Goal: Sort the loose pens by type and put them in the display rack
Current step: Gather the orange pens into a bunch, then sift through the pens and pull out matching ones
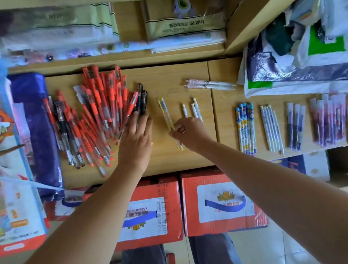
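Observation:
A big heap of red pens [98, 116] with a few black ones mixed in covers the left of the wooden table [166, 79]. My left hand [135, 137] lies flat with straight fingers on two black pens [142, 101] at the heap's right edge. My right hand [186, 134] pinches the lower end of two clear yellow pens [165, 114]. Just right of them lie three short white pens [194, 110]. Farther back lie pink-and-white pens [209, 84]. Sorted rows sit at the right: blue patterned pens [246, 128], white pens [271, 129], purple pens [296, 124].
A blue pouch [36, 128] borders the heap on the left. Plastic bags [299, 59] fill the back right of the table. More purple wrapped pens [329, 120] reach the right edge. Two red cartons [222, 200] stand below the table's front edge. Shelves with packaged goods [183, 27] run behind.

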The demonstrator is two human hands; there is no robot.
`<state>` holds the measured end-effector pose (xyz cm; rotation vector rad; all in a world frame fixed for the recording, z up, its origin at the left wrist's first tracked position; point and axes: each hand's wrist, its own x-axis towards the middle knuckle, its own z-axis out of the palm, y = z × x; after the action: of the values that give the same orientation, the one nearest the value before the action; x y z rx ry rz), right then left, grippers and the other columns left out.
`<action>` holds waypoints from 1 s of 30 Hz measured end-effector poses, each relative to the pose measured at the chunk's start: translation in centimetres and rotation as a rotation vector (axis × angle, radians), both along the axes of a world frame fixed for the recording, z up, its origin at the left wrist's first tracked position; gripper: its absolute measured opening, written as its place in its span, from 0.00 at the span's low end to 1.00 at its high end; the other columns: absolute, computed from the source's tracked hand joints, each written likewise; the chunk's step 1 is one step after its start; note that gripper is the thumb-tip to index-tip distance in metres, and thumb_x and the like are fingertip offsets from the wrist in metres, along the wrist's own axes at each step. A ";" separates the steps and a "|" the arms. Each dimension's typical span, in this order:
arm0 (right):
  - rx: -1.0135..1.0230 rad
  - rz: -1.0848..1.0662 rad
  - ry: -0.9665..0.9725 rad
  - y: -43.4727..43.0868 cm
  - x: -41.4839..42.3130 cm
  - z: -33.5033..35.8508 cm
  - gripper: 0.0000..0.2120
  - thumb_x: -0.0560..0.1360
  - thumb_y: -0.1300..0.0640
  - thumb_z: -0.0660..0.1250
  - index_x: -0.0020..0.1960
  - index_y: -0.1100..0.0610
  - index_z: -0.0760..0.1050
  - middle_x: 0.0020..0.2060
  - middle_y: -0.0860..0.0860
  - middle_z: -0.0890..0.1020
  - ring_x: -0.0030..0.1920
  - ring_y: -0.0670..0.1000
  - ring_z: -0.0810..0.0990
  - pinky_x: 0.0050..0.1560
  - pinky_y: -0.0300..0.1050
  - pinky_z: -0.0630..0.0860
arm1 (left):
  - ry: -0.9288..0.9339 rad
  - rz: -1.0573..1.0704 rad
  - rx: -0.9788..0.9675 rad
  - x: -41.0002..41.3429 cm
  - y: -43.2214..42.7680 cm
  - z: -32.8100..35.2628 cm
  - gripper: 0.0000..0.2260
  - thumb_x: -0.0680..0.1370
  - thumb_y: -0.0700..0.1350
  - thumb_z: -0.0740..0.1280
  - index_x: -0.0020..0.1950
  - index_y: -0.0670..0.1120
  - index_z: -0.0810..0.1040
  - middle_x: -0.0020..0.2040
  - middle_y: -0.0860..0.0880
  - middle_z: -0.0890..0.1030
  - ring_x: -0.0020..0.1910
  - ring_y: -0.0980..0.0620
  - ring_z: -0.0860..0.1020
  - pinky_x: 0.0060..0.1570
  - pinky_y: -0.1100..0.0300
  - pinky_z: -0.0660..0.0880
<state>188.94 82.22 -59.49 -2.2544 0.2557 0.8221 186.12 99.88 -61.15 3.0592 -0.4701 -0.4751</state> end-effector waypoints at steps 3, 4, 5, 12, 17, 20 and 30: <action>-0.101 0.040 0.004 1.5 -0.3 -0.4 0.05 0.71 0.57 0.71 0.44 0.58 0.79 0.40 0.56 0.83 0.44 0.57 0.81 0.44 0.46 0.76 | -0.025 -0.031 0.000 -0.3 0.6 0.0 0.28 0.70 0.43 0.74 0.68 0.40 0.73 0.70 0.44 0.71 0.72 0.40 0.66 0.67 0.46 0.67; -0.138 0.057 0.001 1.8 -0.5 -0.4 0.06 0.71 0.57 0.71 0.45 0.58 0.78 0.40 0.56 0.83 0.44 0.57 0.81 0.42 0.46 0.76 | -0.015 -0.034 -0.011 -0.3 0.7 0.1 0.28 0.70 0.44 0.73 0.69 0.40 0.72 0.71 0.44 0.70 0.72 0.40 0.65 0.68 0.46 0.65; -0.169 0.069 -0.009 2.1 -0.6 -0.5 0.07 0.71 0.58 0.70 0.47 0.58 0.77 0.41 0.56 0.83 0.43 0.57 0.81 0.41 0.46 0.76 | -0.002 -0.034 -0.020 -0.3 0.8 0.1 0.28 0.71 0.44 0.72 0.70 0.40 0.71 0.72 0.44 0.69 0.73 0.40 0.63 0.70 0.45 0.62; -0.253 0.127 -0.089 2.6 -1.1 -0.2 0.15 0.73 0.53 0.69 0.54 0.58 0.69 0.42 0.56 0.80 0.43 0.59 0.79 0.43 0.52 0.77 | -0.021 0.006 -0.180 -0.2 1.3 1.1 0.13 0.70 0.40 0.69 0.54 0.42 0.76 0.62 0.43 0.73 0.63 0.40 0.69 0.64 0.44 0.68; -0.261 0.121 -0.129 2.8 -0.7 0.0 0.15 0.75 0.48 0.68 0.53 0.57 0.70 0.41 0.53 0.80 0.41 0.56 0.79 0.37 0.47 0.75 | -0.043 0.091 -0.304 -0.5 2.4 1.8 0.11 0.70 0.39 0.69 0.52 0.44 0.79 0.52 0.46 0.74 0.55 0.44 0.72 0.57 0.49 0.71; -0.240 0.116 -0.187 3.4 0.0 0.4 0.11 0.76 0.50 0.66 0.54 0.56 0.71 0.38 0.50 0.79 0.39 0.54 0.79 0.34 0.44 0.73 | -0.062 0.147 -0.353 -0.6 3.4 2.3 0.11 0.70 0.38 0.70 0.51 0.45 0.80 0.49 0.46 0.76 0.52 0.45 0.74 0.54 0.50 0.73; -0.178 0.120 -0.147 9.0 1.2 0.6 0.12 0.79 0.50 0.63 0.57 0.57 0.73 0.42 0.53 0.79 0.38 0.52 0.76 0.30 0.40 0.66 | 0.064 0.311 -0.361 -1.6 6.5 2.1 0.17 0.76 0.39 0.64 0.64 0.46 0.72 0.52 0.47 0.76 0.49 0.50 0.77 0.48 0.58 0.76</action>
<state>190.17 91.20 -58.86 -2.5046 0.1302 0.7147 184.52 106.39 -59.01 2.6896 -0.0616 -0.4201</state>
